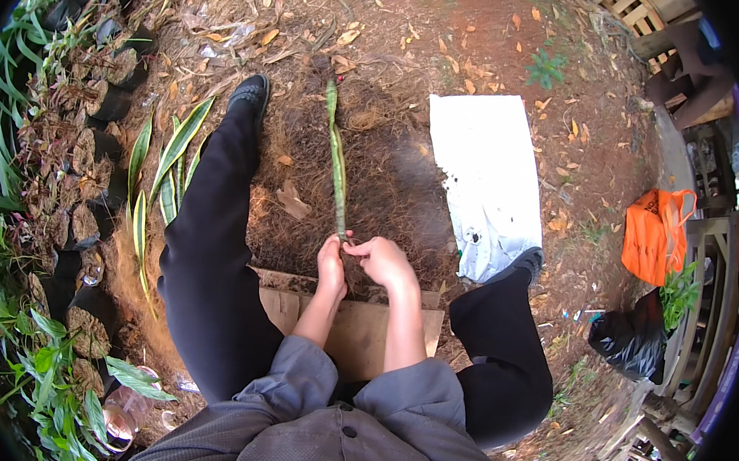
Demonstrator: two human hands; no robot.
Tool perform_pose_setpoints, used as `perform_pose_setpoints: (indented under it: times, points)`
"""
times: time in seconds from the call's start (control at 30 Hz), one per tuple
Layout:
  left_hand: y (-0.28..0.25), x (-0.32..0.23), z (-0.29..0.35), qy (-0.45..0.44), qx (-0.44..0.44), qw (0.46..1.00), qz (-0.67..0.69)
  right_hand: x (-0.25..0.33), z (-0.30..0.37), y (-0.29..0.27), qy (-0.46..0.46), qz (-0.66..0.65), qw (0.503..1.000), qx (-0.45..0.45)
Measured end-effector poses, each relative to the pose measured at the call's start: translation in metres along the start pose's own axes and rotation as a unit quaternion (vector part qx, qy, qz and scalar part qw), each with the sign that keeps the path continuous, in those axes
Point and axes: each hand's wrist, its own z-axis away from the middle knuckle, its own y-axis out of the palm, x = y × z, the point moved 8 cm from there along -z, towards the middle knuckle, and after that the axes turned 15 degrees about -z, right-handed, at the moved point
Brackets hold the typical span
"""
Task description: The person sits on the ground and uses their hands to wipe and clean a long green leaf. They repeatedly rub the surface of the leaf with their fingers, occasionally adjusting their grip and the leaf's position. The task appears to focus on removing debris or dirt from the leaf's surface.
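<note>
Long variegated leaf point(337, 160) runs toward 12 o'clock from left hand point(331, 269) and right hand point(387, 264), both pinching its partly hidden near end; black bag point(630, 345) at 4 o'clock, greenery point(680, 297) protruding; orange bag point(653, 242) at 3 o'clock, contents indiscernible.

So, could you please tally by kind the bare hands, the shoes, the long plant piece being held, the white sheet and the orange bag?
Hands: 2 (left hand, right hand)
Shoes: 2 (left shoe, right shoe)
Long plant piece: 1
White sheet: 1
Orange bag: 1
Total: 7
</note>
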Motion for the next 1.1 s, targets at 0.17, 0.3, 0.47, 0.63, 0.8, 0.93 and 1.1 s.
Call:
perform_pose_setpoints:
  times: [0.17, 0.3, 0.47, 0.63, 0.8, 0.93, 1.1]
  points:
    - [0.004, -0.023, -0.009, 0.05, 0.001, 0.999, -0.002, 0.0, 0.005, -0.007, -0.127, -0.15, 0.98, -0.015]
    - [0.021, -0.053, -0.001, 0.082, 0.018, 0.995, -0.057, -0.023, 0.024, -0.082, -0.136, -0.188, 0.937, -0.259]
    - [0.007, -0.058, -0.003, 0.098, -0.031, 0.992, -0.071, -0.065, 0.03, -0.105, -0.134, 0.058, 0.882, -0.449]
    - [-0.002, -0.06, -0.003, 0.095, -0.069, 0.992, -0.043, -0.073, -0.012, -0.048, -0.043, -0.059, 0.957, -0.28]
    - [-0.017, -0.072, -0.009, 0.103, -0.09, 0.991, 0.011, -0.041, -0.011, 0.002, -0.115, 0.094, 0.911, -0.385]
    - [-0.021, -0.078, -0.008, 0.099, -0.112, 0.989, 0.019, -0.048, -0.008, -0.001, -0.183, 0.067, 0.881, -0.431]
    - [-0.024, -0.064, -0.017, 0.066, -0.065, 0.995, 0.028, -0.055, -0.028, 0.011, -0.141, 0.044, 0.952, -0.268]
